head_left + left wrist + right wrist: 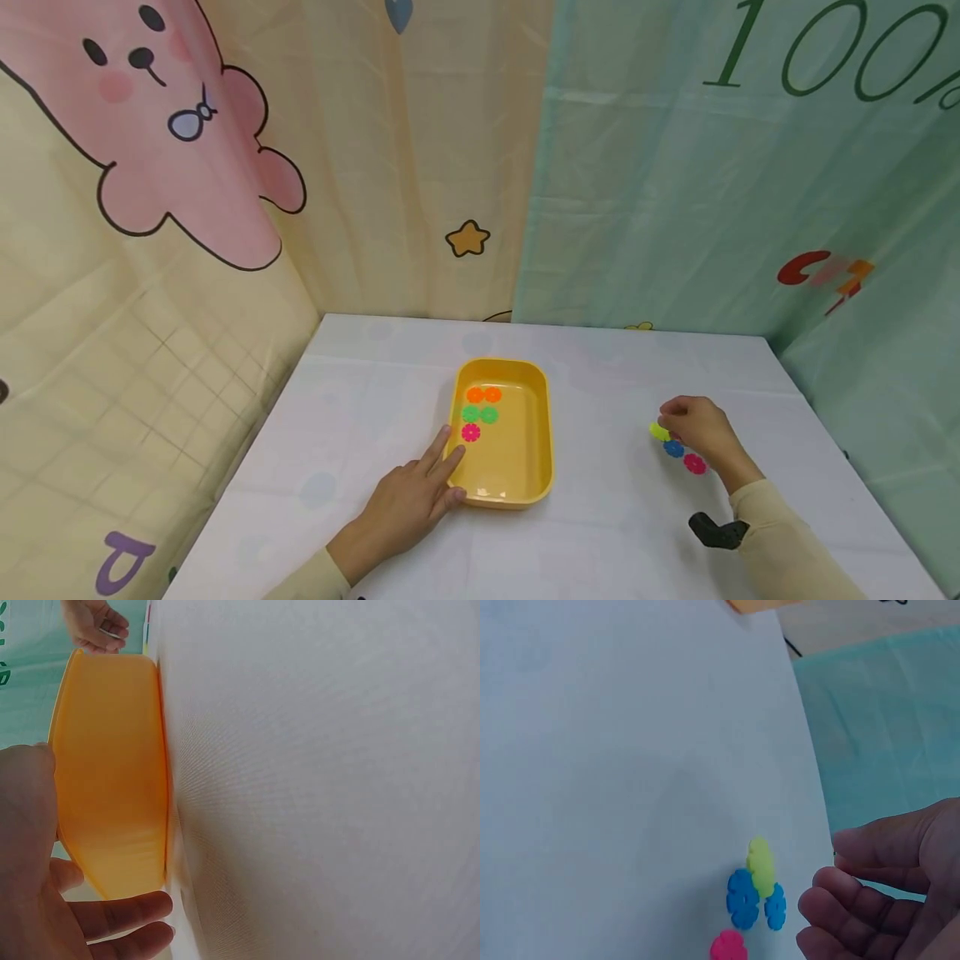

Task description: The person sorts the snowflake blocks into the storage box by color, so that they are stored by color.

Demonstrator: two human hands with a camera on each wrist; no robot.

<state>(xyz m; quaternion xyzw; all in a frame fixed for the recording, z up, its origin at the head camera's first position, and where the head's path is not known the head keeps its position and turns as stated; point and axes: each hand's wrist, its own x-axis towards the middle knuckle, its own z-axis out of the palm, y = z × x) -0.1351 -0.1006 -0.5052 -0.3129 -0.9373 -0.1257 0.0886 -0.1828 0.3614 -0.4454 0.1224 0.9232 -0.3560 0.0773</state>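
Observation:
The yellow tray (502, 493) holds several small flower-shaped pieces on its left side: two orange (492, 395), two green (489, 415) and one pink (471, 432). My left hand (405, 508) rests with spread fingers against its near left edge; in the left wrist view fingers (124, 916) lie by the tray wall (112, 772). Over at the right, my right hand (701, 429) hovers beside a yellow piece (659, 432), a blue piece (673, 449) and a pink piece (695, 464). In the right wrist view its fingers (840, 907) are loosely bent, with no piece visible between them.
A white-covered table (600, 533) lies beneath everything. A black band or strap (717, 532) shows at the right wrist. Printed curtains (420, 167) hang behind and beside the table. Another blue piece (775, 906) lies under the yellow one's side in the right wrist view.

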